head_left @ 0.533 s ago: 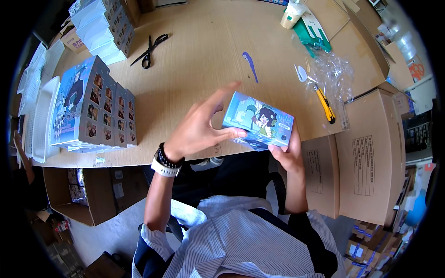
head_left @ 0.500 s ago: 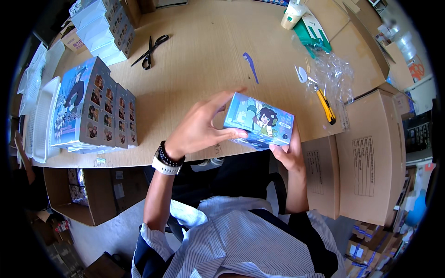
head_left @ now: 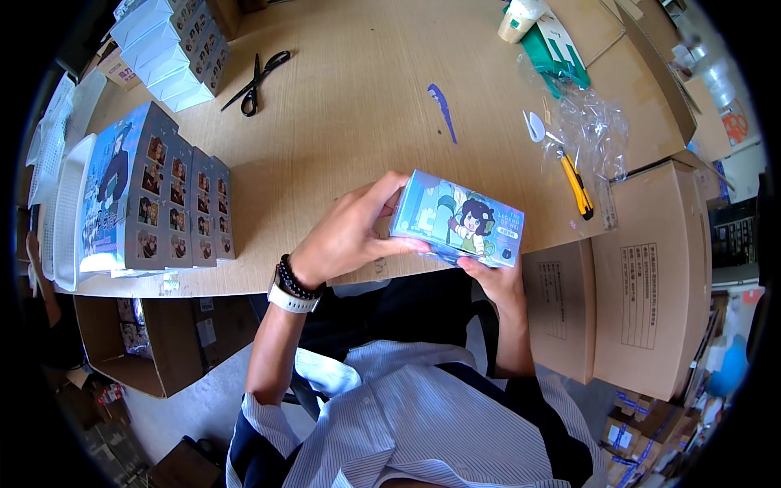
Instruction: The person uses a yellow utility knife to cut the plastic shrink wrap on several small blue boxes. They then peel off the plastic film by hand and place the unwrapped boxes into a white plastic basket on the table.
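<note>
A blue printed box (head_left: 462,218) with a cartoon figure on its face is held up over the front edge of the table, tilted down to the right. My left hand (head_left: 351,232) grips its left end, thumb along the lower edge and fingers behind it. Under the lower right side, my right hand (head_left: 498,281) holds the box with the thumb in front; its other fingers are mostly hidden. Beyond the box, a thin purple strip (head_left: 442,112) lies on the table.
Printed boxes (head_left: 154,199) stand at the left beside white baskets (head_left: 69,211), with more stacked boxes (head_left: 175,57) behind. Black scissors (head_left: 255,81) lie nearby. At right are a yellow cutter (head_left: 576,185), clear plastic wrap (head_left: 598,130), a drink cup (head_left: 517,23) and large cartons (head_left: 647,276).
The box has shifted slightly right and its printed face has turned more toward me. My left fingers have closed in behind its left end. The whole view has shifted a little.
</note>
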Demonstrator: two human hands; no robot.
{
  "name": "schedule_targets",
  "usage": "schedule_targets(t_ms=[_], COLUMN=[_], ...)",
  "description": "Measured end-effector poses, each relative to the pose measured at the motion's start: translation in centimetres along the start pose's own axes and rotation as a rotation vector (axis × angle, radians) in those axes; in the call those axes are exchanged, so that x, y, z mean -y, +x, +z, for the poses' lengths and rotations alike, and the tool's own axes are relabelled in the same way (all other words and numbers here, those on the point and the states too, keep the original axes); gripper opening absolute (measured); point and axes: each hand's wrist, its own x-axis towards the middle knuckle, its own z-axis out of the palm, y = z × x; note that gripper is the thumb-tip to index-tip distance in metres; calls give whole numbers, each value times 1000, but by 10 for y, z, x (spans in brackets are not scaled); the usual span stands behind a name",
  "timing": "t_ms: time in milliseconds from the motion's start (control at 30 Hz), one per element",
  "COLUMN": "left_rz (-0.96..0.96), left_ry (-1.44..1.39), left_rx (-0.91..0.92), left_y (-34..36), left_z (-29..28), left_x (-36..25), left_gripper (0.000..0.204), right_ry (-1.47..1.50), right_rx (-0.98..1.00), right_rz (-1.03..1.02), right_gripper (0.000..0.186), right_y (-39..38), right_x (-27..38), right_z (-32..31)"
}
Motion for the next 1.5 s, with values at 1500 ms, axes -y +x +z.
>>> schedule_targets(t_ms=[1500], left_rz=[-392], left_ry=[8], left_rx=[-282], left_y=[-59], left_z=[10], left_x=[-43], left_gripper=[62], right_ry=[37], right_rx=[125], right_rz=[84], right_gripper=[50], right_y=[40], right_x=[93], right_z=[10])
